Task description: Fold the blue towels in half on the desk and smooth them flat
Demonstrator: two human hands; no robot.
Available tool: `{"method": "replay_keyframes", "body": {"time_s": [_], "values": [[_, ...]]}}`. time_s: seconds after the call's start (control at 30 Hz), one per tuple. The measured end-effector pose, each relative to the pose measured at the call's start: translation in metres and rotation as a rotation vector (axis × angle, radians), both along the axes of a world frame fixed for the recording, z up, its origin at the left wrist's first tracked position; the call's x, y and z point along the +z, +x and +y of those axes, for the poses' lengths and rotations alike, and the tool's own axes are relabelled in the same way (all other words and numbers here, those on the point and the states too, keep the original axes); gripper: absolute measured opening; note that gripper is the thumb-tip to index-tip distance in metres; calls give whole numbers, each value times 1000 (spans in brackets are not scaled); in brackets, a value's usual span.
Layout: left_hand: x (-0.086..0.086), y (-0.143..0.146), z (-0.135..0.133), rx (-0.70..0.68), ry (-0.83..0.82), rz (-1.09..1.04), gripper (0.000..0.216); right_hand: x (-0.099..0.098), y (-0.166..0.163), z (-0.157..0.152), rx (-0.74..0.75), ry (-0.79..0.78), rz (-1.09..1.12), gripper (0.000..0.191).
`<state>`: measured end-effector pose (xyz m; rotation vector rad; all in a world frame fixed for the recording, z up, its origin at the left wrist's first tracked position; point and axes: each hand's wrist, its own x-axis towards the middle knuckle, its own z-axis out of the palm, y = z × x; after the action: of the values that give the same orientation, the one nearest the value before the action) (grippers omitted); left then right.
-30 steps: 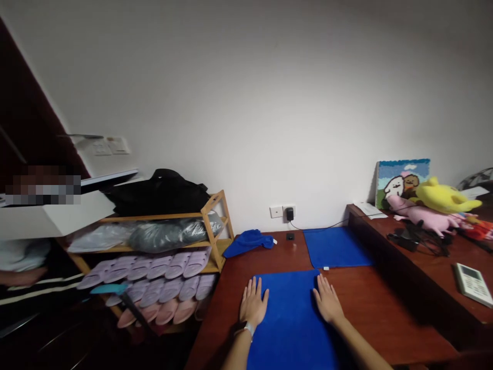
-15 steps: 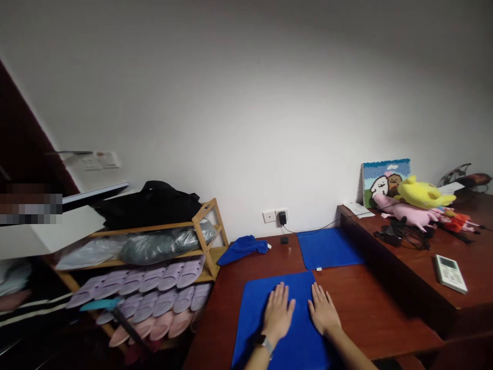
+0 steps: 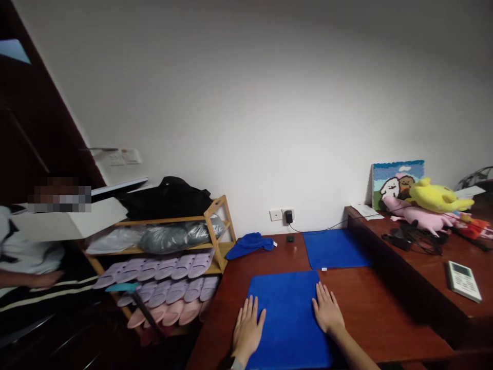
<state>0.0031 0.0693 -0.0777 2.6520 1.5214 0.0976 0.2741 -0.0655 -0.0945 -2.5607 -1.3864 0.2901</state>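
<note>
While both hands lie flat, fingers spread, gripping nothing, the left hand (image 3: 247,329) rests at the cloth's (image 3: 288,313) 9 o'clock edge and the right hand (image 3: 327,311) at 3 o'clock. Cloth lies spread on the table (image 3: 370,313); it looks soft, light and limp, so corners or edges seem best to pinch.

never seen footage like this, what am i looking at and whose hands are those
The one view comes from a camera worn on a person's head, looking forward and down, so the two bare hands at the bottom are the wearer's own. The left hand and right hand lie flat, fingers spread, on either edge of a blue cloth spread on a reddish wooden table. Nothing is gripped. A second flat blue cloth and a crumpled one lie farther back.
</note>
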Motion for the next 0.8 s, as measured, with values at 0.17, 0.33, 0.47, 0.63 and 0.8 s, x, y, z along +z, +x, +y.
{"method": "replay_keyframes", "body": {"time_s": [0.17,0.33,0.47,0.63,0.8], "values": [[-2,-10,0,31,39,5,77,12,-1,1,-9,-34,39,73],[-4,-5,0,40,47,-1,77,12,-16,-23,-31,4,49,74],[-8,-7,5,17,60,-9,76,-1,-32,-47,-7,55,37,73],[-4,-14,13,21,50,29,76,4,-44,-44,20,56,36,72],[0,-26,27,38,52,63,74,12,-50,-33,27,56,64,73]]}}
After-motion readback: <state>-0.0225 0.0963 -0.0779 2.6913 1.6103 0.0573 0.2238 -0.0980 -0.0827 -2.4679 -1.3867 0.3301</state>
